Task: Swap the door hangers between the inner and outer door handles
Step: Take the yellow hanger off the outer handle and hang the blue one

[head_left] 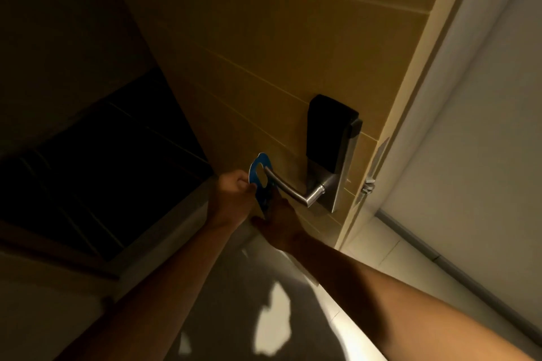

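Note:
A blue door hanger [257,173] is held upright at the free tip of the silver lever handle [289,188], and the tip pokes into the hanger's cut-out hole. My left hand [234,193] pinches the hanger's left edge. My right hand [278,223] grips its lower part from below, in shadow. The handle belongs to a lock plate with a black card reader [328,138] on the tan wooden door [264,53]. No second hanger is visible.
The door stands open; its edge with the latch [368,184] faces a pale wall [469,126] on the right. A glossy tiled floor [278,302] reflects light below. A dark opening [102,170] lies at the left.

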The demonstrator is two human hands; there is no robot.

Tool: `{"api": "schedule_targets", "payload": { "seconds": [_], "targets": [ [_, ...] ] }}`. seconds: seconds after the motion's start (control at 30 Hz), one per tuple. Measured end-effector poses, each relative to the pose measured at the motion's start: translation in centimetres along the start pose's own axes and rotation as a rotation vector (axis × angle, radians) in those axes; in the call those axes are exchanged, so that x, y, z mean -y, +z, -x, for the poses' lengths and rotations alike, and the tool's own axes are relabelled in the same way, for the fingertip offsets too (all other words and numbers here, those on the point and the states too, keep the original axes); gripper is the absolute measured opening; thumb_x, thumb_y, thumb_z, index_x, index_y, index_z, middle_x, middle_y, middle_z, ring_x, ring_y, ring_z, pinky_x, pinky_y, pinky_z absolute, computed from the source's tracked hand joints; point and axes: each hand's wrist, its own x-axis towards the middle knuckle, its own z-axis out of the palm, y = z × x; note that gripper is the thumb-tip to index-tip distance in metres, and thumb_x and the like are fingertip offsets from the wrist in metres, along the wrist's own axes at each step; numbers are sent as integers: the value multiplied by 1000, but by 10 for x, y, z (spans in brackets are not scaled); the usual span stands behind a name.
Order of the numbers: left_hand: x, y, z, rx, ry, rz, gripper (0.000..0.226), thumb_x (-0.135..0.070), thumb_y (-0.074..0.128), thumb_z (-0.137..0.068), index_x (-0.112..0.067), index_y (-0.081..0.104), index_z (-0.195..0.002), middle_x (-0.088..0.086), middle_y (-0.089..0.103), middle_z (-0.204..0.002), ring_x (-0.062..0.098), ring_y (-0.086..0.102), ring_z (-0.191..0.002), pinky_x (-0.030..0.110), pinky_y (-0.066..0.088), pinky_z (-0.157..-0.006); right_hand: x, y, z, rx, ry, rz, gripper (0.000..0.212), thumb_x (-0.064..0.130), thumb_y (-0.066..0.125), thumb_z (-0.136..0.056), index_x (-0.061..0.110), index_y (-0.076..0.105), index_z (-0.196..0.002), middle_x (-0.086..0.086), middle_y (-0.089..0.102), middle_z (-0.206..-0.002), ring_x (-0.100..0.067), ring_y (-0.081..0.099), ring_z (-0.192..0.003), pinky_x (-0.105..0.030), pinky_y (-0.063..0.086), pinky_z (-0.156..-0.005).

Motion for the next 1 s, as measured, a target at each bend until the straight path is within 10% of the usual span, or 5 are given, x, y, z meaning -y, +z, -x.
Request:
{"api": "schedule_targets", "payload": {
  "seconds": [0.27,0.77,1.0],
  "targets": [
    [9,7,-24,126,215,-235,9,-16,60,-87,-23,61,-81,-14,58,-66,2,60,-63,13,42,-52,1,22,-29,-243,124,226,31,37,43,-96,17,49,-118,-8,65,-109,-20,64,-89,-41,58,-80],
    [9,30,2,661,361,-51,28,-53,62,-78,-35,64,-100,-16,70,-95,2,65,-88,22,53,-75,-8,10,48,-645,338,403,25,26,55,-94,15,53,-117,-3,69,-103,-21,67,-88,-30,57,-78],
    [7,48,19,697,356,-196,33,-27,60,-85,-24,63,-118,1,65,-124,20,60,-111,41,51,-96,-25,-41,67,-620,381,359,17,26,51,-96,15,62,-101,-12,71,-100,-30,63,-88,-32,45,-73]
  ]
}}
